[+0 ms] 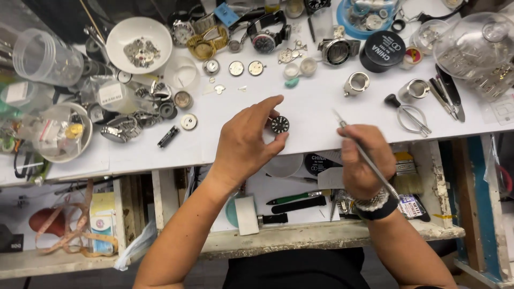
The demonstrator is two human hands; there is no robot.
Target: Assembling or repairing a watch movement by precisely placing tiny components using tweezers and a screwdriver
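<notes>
Your left hand (243, 142) pinches a black watch dial (279, 124) on the white desk (321, 115), your right hand's (364, 160) grip closed on a thin metal tool (364, 155), near a round black labelled tin (383, 51).

This is a watch repair workshop. The white bench (321, 115) is full of watch parts: at 12 o'clock lie wristwatches (266, 33) and loose dials (236, 68), at 11 o'clock a white bowl (139, 44) holds small pieces, and at 2 o'clock stand metal cases (357, 83) and tweezers (413, 116). An open drawer (321, 235) at 6 o'clock keeps a brush (407, 174) and a screwdriver (294, 198).
</notes>
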